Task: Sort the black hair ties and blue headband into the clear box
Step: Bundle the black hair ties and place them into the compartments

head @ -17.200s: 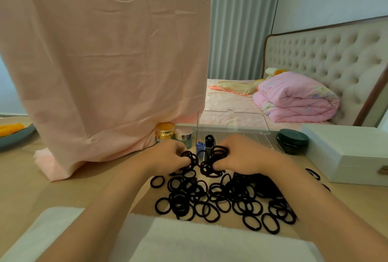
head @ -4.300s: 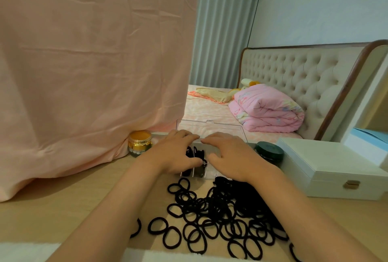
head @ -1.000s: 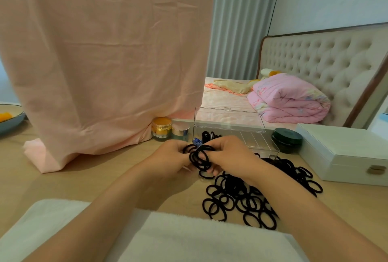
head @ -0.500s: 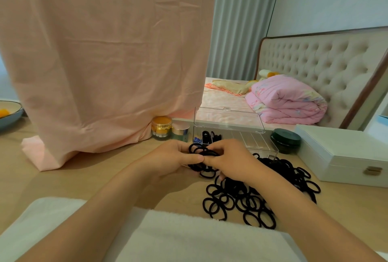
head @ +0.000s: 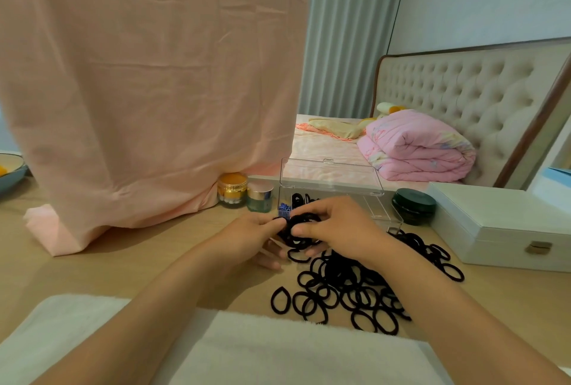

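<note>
Left grip (head: 250,238) and right grip (head: 338,227) close together, fingers (head: 312,210) curled, both pinching

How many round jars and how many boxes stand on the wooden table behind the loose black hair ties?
Round jars: 3 (gold-lidded jar, silver-lidded jar, dark green jar)
Boxes: 2 (clear plastic box, white latched box)
Total: 5
The pale blue thing at the right edge is cut off, so it is not counted.
</note>
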